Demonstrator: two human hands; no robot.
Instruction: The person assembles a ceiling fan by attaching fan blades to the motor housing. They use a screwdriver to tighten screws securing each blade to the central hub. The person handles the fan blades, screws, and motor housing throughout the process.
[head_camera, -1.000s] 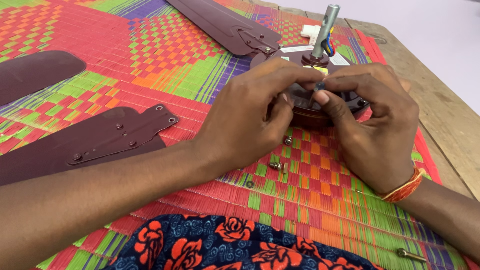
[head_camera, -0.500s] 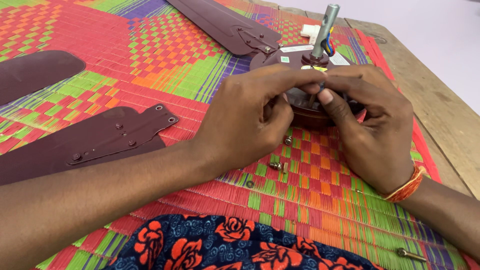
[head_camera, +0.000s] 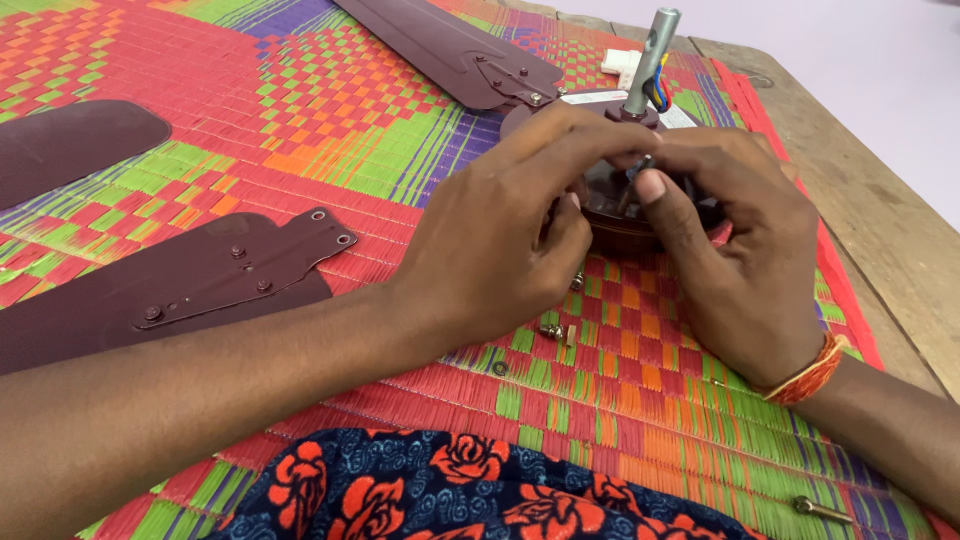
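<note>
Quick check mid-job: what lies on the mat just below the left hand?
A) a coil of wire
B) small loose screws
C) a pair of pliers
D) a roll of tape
B: small loose screws lie on the woven mat just under the left hand, which works with the right hand at the fan motor.

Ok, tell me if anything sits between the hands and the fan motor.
Nothing visible does. The left hand and right hand are already on the dark fan motor, fingers meeting over its top. The loose screws lie on the woven mat below the left hand, out of the way.
</note>
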